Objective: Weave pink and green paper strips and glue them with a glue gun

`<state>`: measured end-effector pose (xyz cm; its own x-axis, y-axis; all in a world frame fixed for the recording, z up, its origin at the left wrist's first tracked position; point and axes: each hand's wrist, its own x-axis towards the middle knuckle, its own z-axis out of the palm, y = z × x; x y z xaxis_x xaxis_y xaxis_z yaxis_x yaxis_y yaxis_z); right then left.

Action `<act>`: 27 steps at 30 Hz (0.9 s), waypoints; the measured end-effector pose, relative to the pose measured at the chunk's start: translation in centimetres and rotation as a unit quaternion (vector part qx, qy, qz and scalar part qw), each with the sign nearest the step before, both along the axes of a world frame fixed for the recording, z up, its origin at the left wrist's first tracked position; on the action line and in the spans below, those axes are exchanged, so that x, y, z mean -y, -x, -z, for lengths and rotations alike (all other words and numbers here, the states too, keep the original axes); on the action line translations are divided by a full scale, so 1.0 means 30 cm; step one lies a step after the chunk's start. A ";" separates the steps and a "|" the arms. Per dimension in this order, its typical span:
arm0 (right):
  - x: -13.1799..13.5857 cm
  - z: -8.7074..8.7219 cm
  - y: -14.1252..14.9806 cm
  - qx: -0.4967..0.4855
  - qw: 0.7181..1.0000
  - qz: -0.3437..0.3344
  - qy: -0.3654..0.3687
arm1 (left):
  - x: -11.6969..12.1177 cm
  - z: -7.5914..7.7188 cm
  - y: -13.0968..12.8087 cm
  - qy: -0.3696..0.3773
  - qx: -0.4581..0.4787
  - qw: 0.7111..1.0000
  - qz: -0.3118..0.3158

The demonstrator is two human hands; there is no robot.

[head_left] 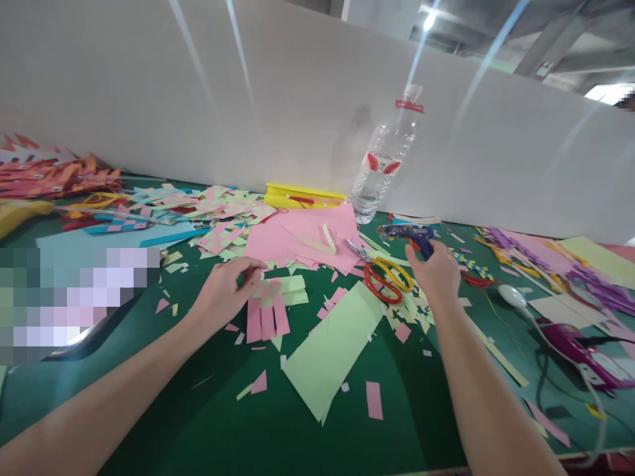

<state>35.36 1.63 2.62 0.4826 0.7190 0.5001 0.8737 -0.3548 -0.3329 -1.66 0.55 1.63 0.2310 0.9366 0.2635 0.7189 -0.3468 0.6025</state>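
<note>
My left hand (225,291) rests on a small woven piece of pink and light-green paper strips (272,304), fingers curled and pressing its left edge. My right hand (434,268) is closed round the blue handle of a glue gun (407,233) that lies on the green table. Red-and-yellow scissors (384,274) lie just left of my right hand. A light-green sheet (332,347) lies between my forearms. Pink sheets (302,241) with a pale strip on top lie behind the woven piece.
A clear plastic bottle (384,158) stands against the white partition (297,99). A yellow box (302,196) sits beside it. Woven paper mats and scraps (218,218) cover the left; orange paper pieces (49,175) far left; purple paper and a second glue gun (580,347) right.
</note>
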 end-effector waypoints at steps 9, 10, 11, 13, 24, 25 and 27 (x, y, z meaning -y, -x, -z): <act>-0.097 0.036 -0.049 -0.074 0.988 0.064 0.116 | -0.007 0.021 -0.004 -0.015 -0.014 0.999 0.025; -0.114 0.035 -0.053 -0.079 0.987 0.066 0.123 | -0.006 0.023 -0.003 -0.015 -0.016 0.999 0.025; -0.132 0.034 -0.057 -0.083 0.986 0.068 0.130 | -0.006 0.024 -0.002 -0.012 -0.017 0.999 0.029; -0.166 0.033 -0.066 -0.089 0.983 0.065 0.146 | -0.005 0.025 -0.001 -0.008 -0.024 0.999 0.026; -0.190 -0.023 -0.039 -0.011 0.988 0.002 0.151 | -0.011 0.032 -0.001 -0.010 -0.017 0.999 0.027; -0.168 -0.036 -0.025 0.000 0.989 -0.011 0.147 | -0.011 0.033 0.000 -0.009 -0.019 0.999 0.030; -0.116 -0.056 0.010 0.015 0.987 -0.053 0.151 | -0.012 0.035 0.001 -0.007 -0.019 0.999 0.034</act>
